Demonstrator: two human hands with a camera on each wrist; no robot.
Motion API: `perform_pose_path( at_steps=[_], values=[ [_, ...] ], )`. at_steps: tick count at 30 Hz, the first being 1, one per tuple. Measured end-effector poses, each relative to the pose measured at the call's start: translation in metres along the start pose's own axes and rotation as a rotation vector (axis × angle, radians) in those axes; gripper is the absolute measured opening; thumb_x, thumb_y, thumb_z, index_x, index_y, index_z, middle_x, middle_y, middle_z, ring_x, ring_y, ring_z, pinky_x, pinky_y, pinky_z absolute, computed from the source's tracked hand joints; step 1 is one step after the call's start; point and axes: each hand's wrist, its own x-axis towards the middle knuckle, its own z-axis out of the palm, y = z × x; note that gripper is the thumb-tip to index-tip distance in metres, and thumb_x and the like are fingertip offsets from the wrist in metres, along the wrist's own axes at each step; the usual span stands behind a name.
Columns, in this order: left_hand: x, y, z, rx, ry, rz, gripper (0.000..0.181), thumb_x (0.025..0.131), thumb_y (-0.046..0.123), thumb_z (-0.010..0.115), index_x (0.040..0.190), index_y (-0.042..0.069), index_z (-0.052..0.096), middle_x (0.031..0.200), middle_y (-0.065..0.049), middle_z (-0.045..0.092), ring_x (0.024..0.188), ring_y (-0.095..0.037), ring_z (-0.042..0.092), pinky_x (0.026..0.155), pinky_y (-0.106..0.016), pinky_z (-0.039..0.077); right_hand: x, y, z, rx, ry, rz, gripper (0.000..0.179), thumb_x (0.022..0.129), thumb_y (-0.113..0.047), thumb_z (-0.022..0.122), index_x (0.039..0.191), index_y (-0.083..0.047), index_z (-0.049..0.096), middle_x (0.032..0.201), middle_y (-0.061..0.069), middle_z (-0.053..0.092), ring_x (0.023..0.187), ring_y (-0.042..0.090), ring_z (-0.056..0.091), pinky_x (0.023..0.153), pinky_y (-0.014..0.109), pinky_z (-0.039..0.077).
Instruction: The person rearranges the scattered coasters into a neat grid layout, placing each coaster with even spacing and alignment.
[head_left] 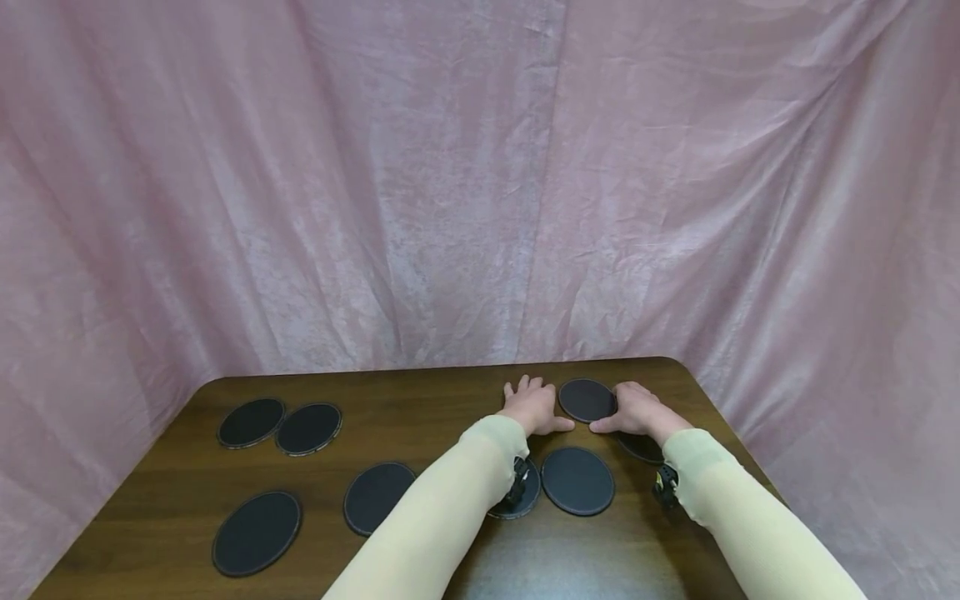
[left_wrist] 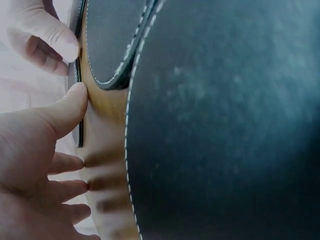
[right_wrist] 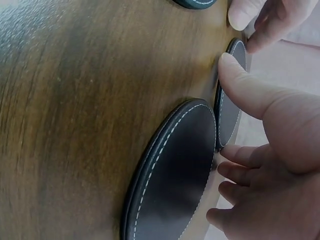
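A round dark coaster with pale edge stitching (head_left: 587,400) lies flat near the table's far edge, between the two hands. On its left side is my left hand (head_left: 531,406), fingers spread and thumb pointing at the coaster's near edge. My right hand (head_left: 637,410) comes over its right side; in the right wrist view the thumb (right_wrist: 240,82) lies along the rim of that coaster (right_wrist: 230,115), fingertips at its end. A second coaster (head_left: 640,447) sits partly hidden beneath the right wrist. Under the left wrist another coaster (head_left: 527,492) shows in part.
Beside the left wrist lies a coaster (head_left: 577,481). Left of the left forearm is another coaster (head_left: 378,497), with one (head_left: 257,533) nearer the front left. Two touching coasters (head_left: 309,428) lie at the back left. A pink curtain (head_left: 450,183) hangs behind the brown table (head_left: 420,392).
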Motion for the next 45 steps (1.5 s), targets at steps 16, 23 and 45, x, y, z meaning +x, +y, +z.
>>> perform_pose_path(
  at_steps=[16,23,45],
  values=[
    [-0.035,0.018,-0.023,0.047,0.071,0.037,0.078,0.096,0.065,0.079,0.155,0.016,0.064,0.161,-0.009,0.054,0.153,-0.033,0.042,0.127,-0.058,0.030,-0.014,-0.029,-0.017,0.024,0.013,0.050,0.081,0.082,-0.051,0.095,0.123,0.014,0.069,0.121,0.029,0.062,0.117,0.051,0.057,0.100,0.058,0.051],
    [-0.035,0.018,-0.027,0.070,0.098,0.026,0.073,0.090,0.065,0.087,0.141,0.015,0.073,0.132,-0.008,0.062,0.124,-0.029,0.051,0.109,-0.044,0.043,-0.029,-0.048,-0.033,0.075,-0.039,0.072,0.080,0.082,-0.037,0.097,0.132,0.018,0.065,0.131,0.036,0.057,0.124,0.054,0.051,0.104,0.060,0.048],
    [-0.036,0.023,-0.022,-0.004,0.129,-0.037,0.079,0.087,0.060,0.091,0.142,0.009,0.065,0.131,-0.010,0.073,0.124,-0.032,0.063,0.106,-0.046,0.045,-0.015,-0.028,-0.011,0.088,0.022,0.024,0.092,0.076,-0.045,0.099,0.134,0.013,0.057,0.123,0.032,0.066,0.116,0.056,0.053,0.101,0.058,0.049]
  ],
)
